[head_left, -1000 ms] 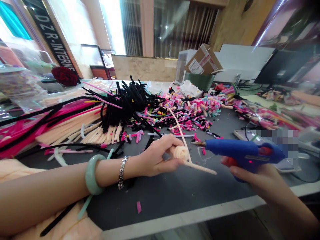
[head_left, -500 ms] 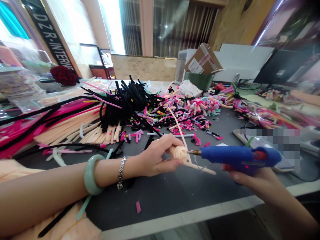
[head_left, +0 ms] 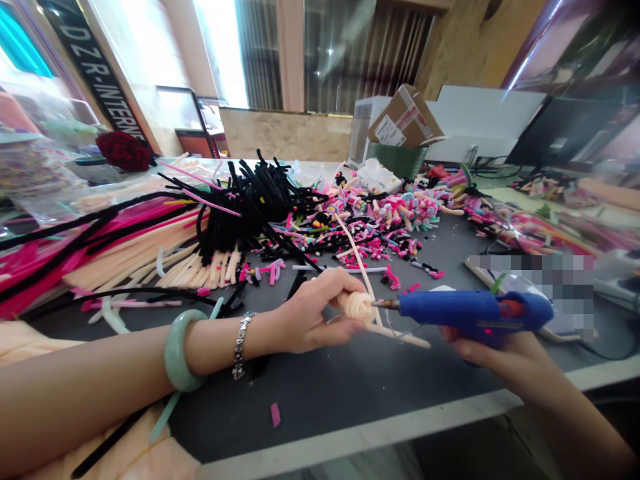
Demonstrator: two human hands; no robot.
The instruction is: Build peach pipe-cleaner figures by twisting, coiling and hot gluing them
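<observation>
My left hand [head_left: 316, 312] pinches a small cream coil [head_left: 358, 307], wound from a fuzzy stem like a pipe cleaner, between thumb and fingers. Loose cream stems [head_left: 400, 335] stick out beside the coil, one pointing right and one running up and away. My right hand [head_left: 493, 353] is wrapped round the handle of a blue hot glue gun [head_left: 450, 310] with a small red light lit. The metal nozzle of the gun touches or nearly touches the coil's right face. Thin strands of glue hang below the nozzle.
Black pipe cleaners [head_left: 265, 190] lie bundled over cream ones [head_left: 145, 257] on the left. Small pink and black pieces [head_left: 370, 227] are heaped behind my hands. A partly blurred device [head_left: 530, 300] lies right, and a cardboard box [head_left: 405, 120] stands at the back.
The whole scene has shifted very slightly left in view. Both hands, the coil and the glue gun keep nearly the same positions relative to each other.
</observation>
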